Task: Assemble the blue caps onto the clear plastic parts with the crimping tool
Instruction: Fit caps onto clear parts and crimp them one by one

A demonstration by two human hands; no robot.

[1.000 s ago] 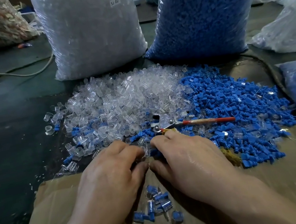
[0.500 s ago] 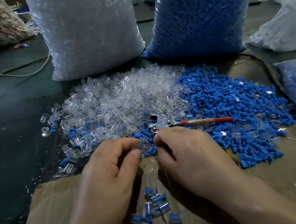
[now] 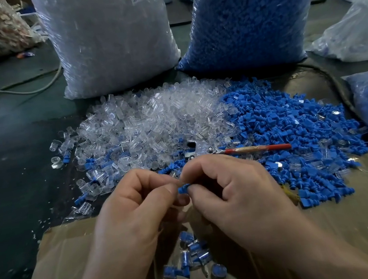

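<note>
I pinch a blue cap (image 3: 184,188) between the fingertips of my left hand (image 3: 137,214) and right hand (image 3: 239,193), above the cardboard (image 3: 359,220). I cannot tell whether a clear part is held as well. The crimping tool (image 3: 228,152) lies beyond my hands, where the clear pile (image 3: 151,120) meets the blue pile (image 3: 296,126). Risks: a crookedly seated cap could jam or crack under crimping, and a slack pinch could drop it among the finished pieces (image 3: 194,256).

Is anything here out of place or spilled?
Mildly. The tool lies half buried where the clear pile meets the blue pile. The piles bleed together, and a few clear parts lie loose on the table at left.
</note>
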